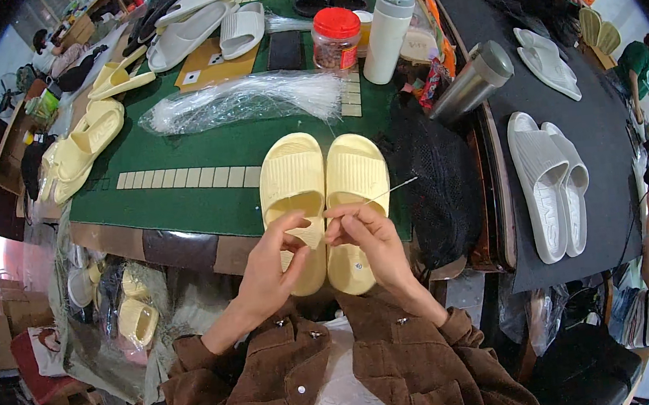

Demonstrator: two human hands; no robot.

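A pair of pale yellow slide sandals [291, 182] lies side by side on the green table mat in front of me, toes pointing away. Over the right slide, my right hand [368, 237] pinches a thin white plastic tie [394, 189], whose free end sticks out to the right. My left hand [279, 259] hovers above the left slide, fingers curled and thumb apart, with nothing visible between them. Beyond the slides lies a bundle of thin white plastic ties [251, 103] in clear wrapping.
More yellow slides [85, 148] sit at the left edge. Grey slides [189, 39] are at the back, others [548, 187] on the black table at right. A red-lidded jar [337, 39], white bottle [389, 37], steel tumbler [474, 80] and row of tiles [187, 177] stand around. Other people work nearby.
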